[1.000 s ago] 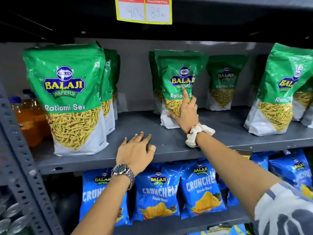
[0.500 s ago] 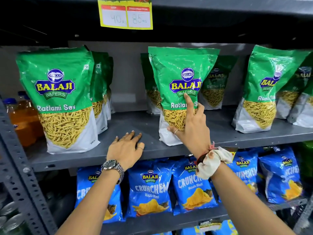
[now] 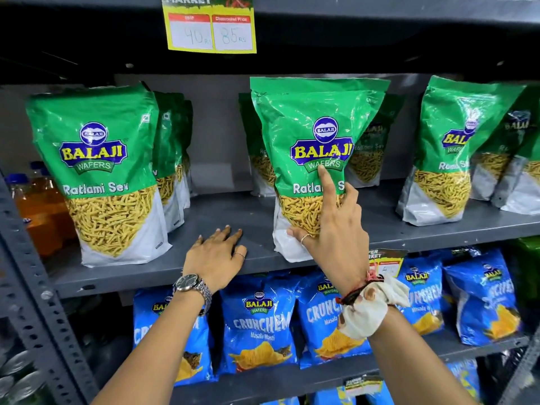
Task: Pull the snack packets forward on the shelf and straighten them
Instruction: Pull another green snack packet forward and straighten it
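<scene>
Green Balaji Ratlami Sev packets stand on a grey metal shelf (image 3: pixel 222 223). The middle packet (image 3: pixel 309 135) stands upright at the shelf's front edge, and my right hand (image 3: pixel 330 229) grips its lower right side, forefinger pointing up across its face. My left hand (image 3: pixel 216 255) rests flat on the shelf's front edge, fingers apart, holding nothing. A left packet (image 3: pixel 96 176) stands at the front with more packets (image 3: pixel 172 159) behind it. A right packet (image 3: pixel 450 153) stands near the front, tilted. Other packets (image 3: pixel 368 159) stay further back behind the middle one.
A yellow price tag (image 3: pixel 210 27) hangs from the shelf above. Blue Balaji Crunchem packets (image 3: pixel 260 323) fill the shelf below. Orange drink bottles (image 3: pixel 38 206) stand at the far left past a perforated grey upright (image 3: pixel 32 290).
My right hand has drawn the middle packet forward from the middle of the shelf to its front edge. My left hand has stayed on the shelf edge.
</scene>
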The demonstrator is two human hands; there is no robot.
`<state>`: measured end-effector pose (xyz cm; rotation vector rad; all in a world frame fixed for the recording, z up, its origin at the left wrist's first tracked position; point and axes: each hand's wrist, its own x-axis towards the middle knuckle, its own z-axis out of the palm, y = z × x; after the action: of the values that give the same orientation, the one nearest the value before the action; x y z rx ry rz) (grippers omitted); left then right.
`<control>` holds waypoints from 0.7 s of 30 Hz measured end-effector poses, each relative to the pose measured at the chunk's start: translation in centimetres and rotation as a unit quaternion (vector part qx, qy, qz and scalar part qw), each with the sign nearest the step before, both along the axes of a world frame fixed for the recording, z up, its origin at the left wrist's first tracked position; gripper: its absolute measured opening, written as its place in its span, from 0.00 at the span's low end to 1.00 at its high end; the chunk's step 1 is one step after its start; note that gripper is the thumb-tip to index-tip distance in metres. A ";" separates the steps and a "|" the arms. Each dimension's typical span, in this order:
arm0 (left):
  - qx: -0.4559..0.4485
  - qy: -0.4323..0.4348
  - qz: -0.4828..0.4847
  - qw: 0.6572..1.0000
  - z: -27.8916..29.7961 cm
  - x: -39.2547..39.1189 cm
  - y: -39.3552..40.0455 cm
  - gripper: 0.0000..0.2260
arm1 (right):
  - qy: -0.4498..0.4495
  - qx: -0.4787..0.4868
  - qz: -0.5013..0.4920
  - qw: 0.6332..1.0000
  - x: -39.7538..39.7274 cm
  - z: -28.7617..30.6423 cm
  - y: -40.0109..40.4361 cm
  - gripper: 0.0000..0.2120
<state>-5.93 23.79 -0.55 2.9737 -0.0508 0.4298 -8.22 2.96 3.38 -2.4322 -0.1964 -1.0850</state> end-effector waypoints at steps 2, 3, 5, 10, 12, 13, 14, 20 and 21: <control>-0.002 -0.005 0.000 1.000 0.0 0.0 0.0 0.24 | -0.006 0.005 -0.004 1.000 -0.1 -0.3 0.1 0.50; -0.005 -0.007 0.000 1.000 0.0 0.0 0.0 0.24 | -0.011 0.007 -0.002 1.000 -0.2 -0.5 0.1 0.50; -0.012 -0.011 0.000 1.000 -0.1 0.0 0.0 0.23 | -0.016 0.021 0.016 1.000 -0.3 -1.1 0.1 0.48; -0.012 -0.017 -0.003 1.000 -0.1 0.0 0.0 0.22 | -0.048 0.082 0.129 0.987 -0.3 -3.8 0.0 0.43; -0.011 -0.016 -0.003 1.000 -0.1 0.1 0.0 0.22 | -0.065 0.098 0.153 0.981 -0.1 -4.4 0.0 0.40; -0.011 -0.015 -0.002 1.000 -0.2 0.1 0.0 0.22 | -0.071 0.105 0.159 0.979 0.1 -4.5 -0.1 0.39; -0.010 -0.014 -0.002 1.000 -0.2 0.1 0.0 0.22 | -0.076 0.111 0.161 0.978 0.3 -4.6 -0.1 0.38; -0.006 -0.018 0.002 1.000 -0.1 0.1 0.0 0.22 | -0.082 0.110 0.137 0.981 1.6 -5.0 0.1 0.37; -0.006 -0.018 0.001 1.000 -0.1 0.0 0.0 0.22 | -0.083 0.108 0.131 0.982 1.8 -5.0 0.3 0.36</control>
<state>-5.89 23.75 -0.68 2.9550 -0.0498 0.4830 -6.40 3.27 -1.67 -2.0579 -0.4180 -1.1251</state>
